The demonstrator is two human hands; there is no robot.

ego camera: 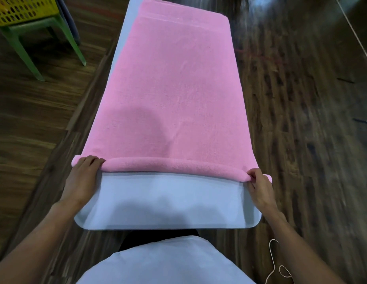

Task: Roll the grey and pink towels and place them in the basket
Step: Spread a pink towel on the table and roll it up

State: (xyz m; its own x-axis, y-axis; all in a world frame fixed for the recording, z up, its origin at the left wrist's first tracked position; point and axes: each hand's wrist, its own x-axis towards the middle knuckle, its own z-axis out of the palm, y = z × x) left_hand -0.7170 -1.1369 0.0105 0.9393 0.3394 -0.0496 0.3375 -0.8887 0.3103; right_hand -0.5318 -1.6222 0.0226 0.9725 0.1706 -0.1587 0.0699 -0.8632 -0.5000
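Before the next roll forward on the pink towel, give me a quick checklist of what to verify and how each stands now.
1. Left hand on the roll's left end: ok, fingers curled over it.
2. Right hand on the right end: ok, pinching it.
3. Roll even across the pink towel: ok, a thin, straight tube.
4. Towel ahead lies flat: ok, only faint creases.
5. Towel square on the white table: not ok, bare strip along the far left edge.
6. Yellow basket within reach: cannot tell, only a corner shows, far left.
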